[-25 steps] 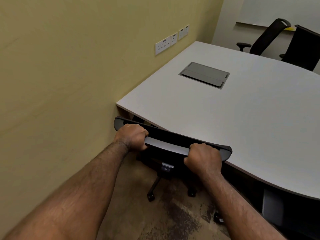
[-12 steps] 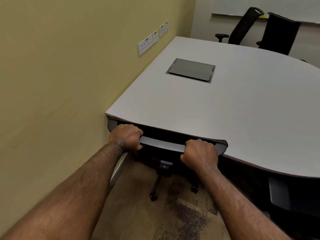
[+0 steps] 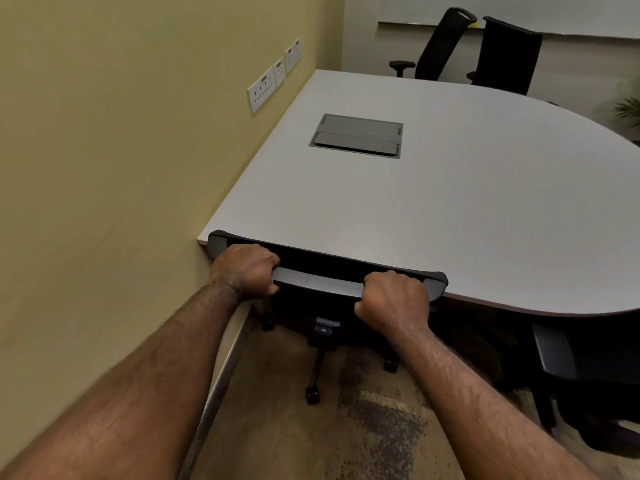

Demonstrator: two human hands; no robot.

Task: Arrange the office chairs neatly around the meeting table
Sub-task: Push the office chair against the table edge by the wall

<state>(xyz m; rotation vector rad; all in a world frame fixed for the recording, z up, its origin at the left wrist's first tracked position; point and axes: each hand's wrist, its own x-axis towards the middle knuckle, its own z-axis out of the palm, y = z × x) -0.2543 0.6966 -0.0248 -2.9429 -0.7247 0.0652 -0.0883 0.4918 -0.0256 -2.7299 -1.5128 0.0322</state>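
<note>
A person's left hand (image 3: 246,270) and right hand (image 3: 394,301) are both clenched around the grey top bar of a black chair (image 3: 320,282), whose backrest top meets the near edge of the white table (image 3: 450,209). The chair sits at the table's near-left corner, close beside the yellow wall (image 3: 104,150); its column and castors show below on a worn, mottled carpet (image 3: 363,427). The tabletop is straight along the wall and curves round on the right. A closed grey cable hatch (image 3: 356,135) is set flush into it. White sockets (image 3: 265,91) line the wall just above table height. At the far end, two more black chairs (image 3: 440,43) (image 3: 507,55) stand behind the table, in front of a pale wall carrying a whiteboard (image 3: 554,15). Another dark chair (image 3: 588,375) stands partly under the table's right side. Plant leaves (image 3: 628,109) show at the right edge.
</note>
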